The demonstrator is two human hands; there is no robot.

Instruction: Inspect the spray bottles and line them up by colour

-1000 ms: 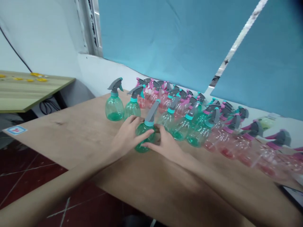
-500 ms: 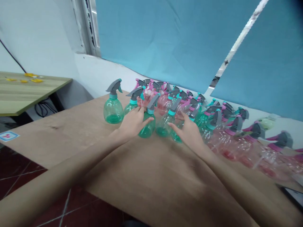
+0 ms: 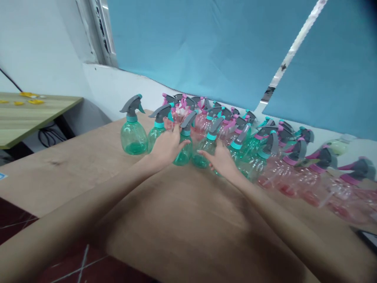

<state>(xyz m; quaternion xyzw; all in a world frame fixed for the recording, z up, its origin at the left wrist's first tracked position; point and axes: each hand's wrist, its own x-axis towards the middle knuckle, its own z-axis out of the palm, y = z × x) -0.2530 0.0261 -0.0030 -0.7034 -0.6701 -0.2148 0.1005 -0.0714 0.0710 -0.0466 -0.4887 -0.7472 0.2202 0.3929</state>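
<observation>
Near the table's middle, my left hand [image 3: 167, 146] curves round a green spray bottle [image 3: 183, 156], its thumb across the front and its fingers partly hidden behind. My right hand [image 3: 223, 160] closes on the neighbouring green spray bottle [image 3: 200, 159] from the right, thumb over its front. Both bottles stand upright, with grey trigger heads and turquoise collars. To the left are another green spray bottle [image 3: 154, 137] beside my left hand and an outer one [image 3: 134, 139] standing a little apart. Close behind my right hand is a further green bottle with a turquoise collar [image 3: 236, 145].
Pink spray bottles [image 3: 306, 181] crowd the right side, and several more stand in rows behind. A blue sheet [image 3: 191, 51] covers the wall beyond. A dark-edged device [image 3: 366, 237] lies at the right edge. Yellow pieces [image 3: 35, 101] lie on another table [image 3: 59, 108] at left.
My right hand has moved left and closed round a green bottle. My left hand stays at its bottle. The view has shifted slightly.
</observation>
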